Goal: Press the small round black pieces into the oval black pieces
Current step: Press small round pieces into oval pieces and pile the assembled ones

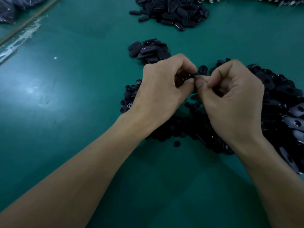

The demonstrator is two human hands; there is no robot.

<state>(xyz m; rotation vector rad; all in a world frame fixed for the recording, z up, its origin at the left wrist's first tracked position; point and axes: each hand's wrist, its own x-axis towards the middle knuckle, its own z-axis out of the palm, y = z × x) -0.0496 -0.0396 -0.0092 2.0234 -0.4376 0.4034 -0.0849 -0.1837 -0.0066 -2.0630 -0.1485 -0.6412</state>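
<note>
Nearest, loose round pieces (176,143) lay under the wrists. Just above them, the left hand (162,89) and right hand (233,96) met fingertip to fingertip, both pinching one dark part (190,76) between them, its axis hidden. Beyond sat a small oval pile (148,50).

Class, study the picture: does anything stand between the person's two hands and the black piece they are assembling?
Nothing visible does. The left hand and right hand meet on the black piece, pinching it above the green table. Their fingers hide most of it.
</note>
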